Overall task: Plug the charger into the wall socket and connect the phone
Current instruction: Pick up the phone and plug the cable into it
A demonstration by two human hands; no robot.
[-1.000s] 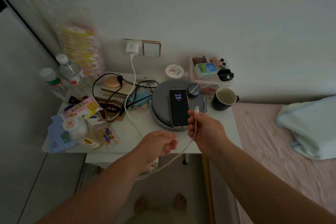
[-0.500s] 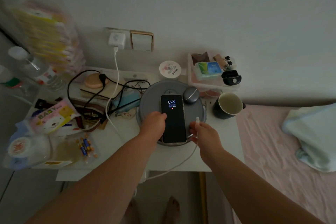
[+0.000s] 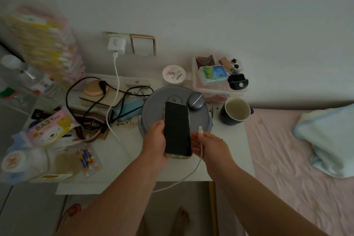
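A white charger (image 3: 116,45) sits plugged into the wall socket (image 3: 115,35) above the white table. Its white cable (image 3: 113,101) runs down across the table, loops below the front edge and comes up into my right hand (image 3: 208,146), which pinches the cable just below its plug tip (image 3: 200,130). My left hand (image 3: 155,141) grips the left edge of the black phone (image 3: 177,127), whose screen is dark. The phone's near end is raised off the round grey lid (image 3: 172,97). The plug tip stands a little right of the phone and does not touch it.
A dark mug (image 3: 235,111) and a clear box of small items (image 3: 216,80) stand right of the lid. Black cables (image 3: 90,94), a baby wipes pack (image 3: 51,128), water bottles (image 3: 32,80) and batteries (image 3: 86,156) crowd the left side. A pink bed (image 3: 297,168) lies to the right.
My left hand has closed on the phone's left edge and tilted it up toward me. The phone's screen went dark. My right hand with the cable tip stays just right of it.
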